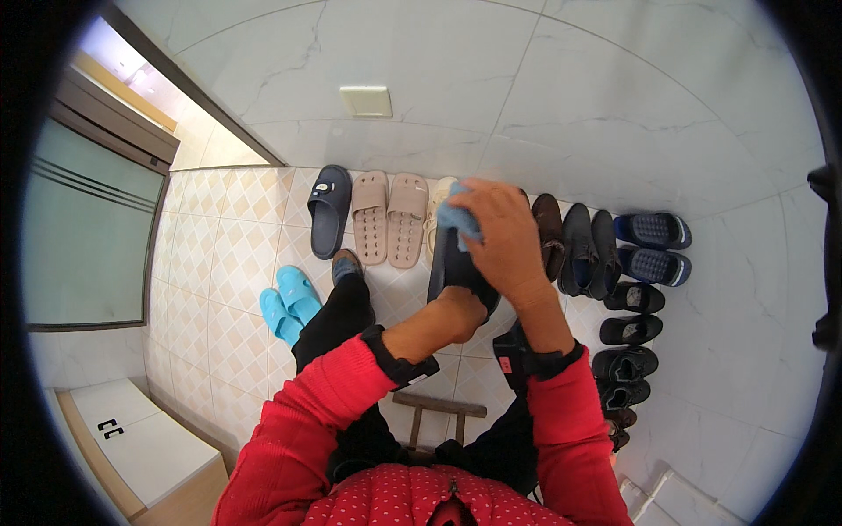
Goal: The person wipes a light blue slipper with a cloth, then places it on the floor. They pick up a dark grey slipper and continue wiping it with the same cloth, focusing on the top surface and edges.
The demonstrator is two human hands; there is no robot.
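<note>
My left hand (463, 313) grips a dark slipper (447, 267) in front of me, above the floor. Its fingers are partly hidden by the slipper. In my right hand (504, 230) a light blue cloth (460, 221) is bunched and pressed against the slipper's far end. Behind it, a cream shoe (436, 197) shows only in part. To the left stand a pair of beige slippers (406, 223) and a dark grey slipper (331, 210). Right of my right hand are brown shoes (548, 230) and dark grey shoes (577, 250).
Blue-soled slippers (653, 230) and several dark shoes (624, 362) line the right wall. Bright blue clogs (299, 294) stand left of my leg. A wooden stool (438, 406) is between my legs. A white cabinet (145, 447) stands at lower left, below a glass door (92, 228).
</note>
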